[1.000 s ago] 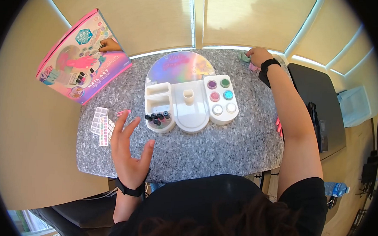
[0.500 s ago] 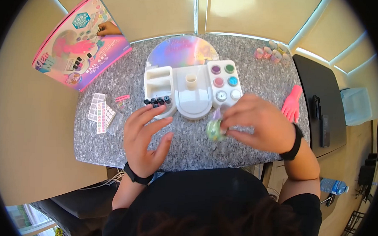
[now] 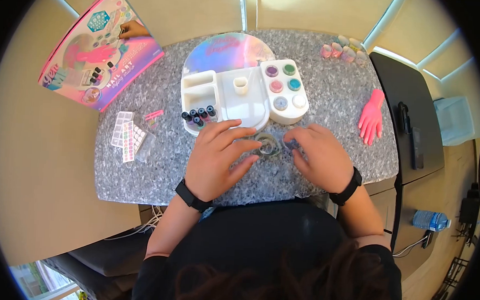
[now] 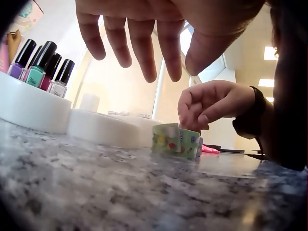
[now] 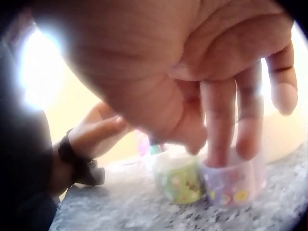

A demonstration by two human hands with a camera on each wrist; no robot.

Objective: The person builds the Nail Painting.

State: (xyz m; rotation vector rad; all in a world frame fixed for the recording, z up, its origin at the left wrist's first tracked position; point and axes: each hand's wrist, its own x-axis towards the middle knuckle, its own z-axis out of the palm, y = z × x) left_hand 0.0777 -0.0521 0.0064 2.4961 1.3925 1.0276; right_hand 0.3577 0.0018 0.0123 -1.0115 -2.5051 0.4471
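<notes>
Two patterned rings stand close together on the grey table: a green one (image 3: 267, 145) (image 4: 173, 140) and a purple one (image 5: 231, 185). My right hand (image 3: 322, 157) (image 4: 216, 103) bends over the purple ring, fingertips down at its rim and thumb beside it. The green ring stands free of both hands. My left hand (image 3: 218, 159) (image 4: 149, 29) hovers left of the green ring, fingers spread and slightly bent, holding nothing.
Beyond the hands is a white tray (image 3: 246, 104) with small polish bottles (image 3: 200, 114) and colored pots (image 3: 276, 86). Sticker sheets (image 3: 128, 141) and a pink box (image 3: 101, 56) are left; a pink model hand (image 3: 371, 118) and more rings (image 3: 347, 53) are right.
My right hand has come from the far right corner to the near middle with the green and purple rings. They now stand on the table. My left hand has moved right, toward them.
</notes>
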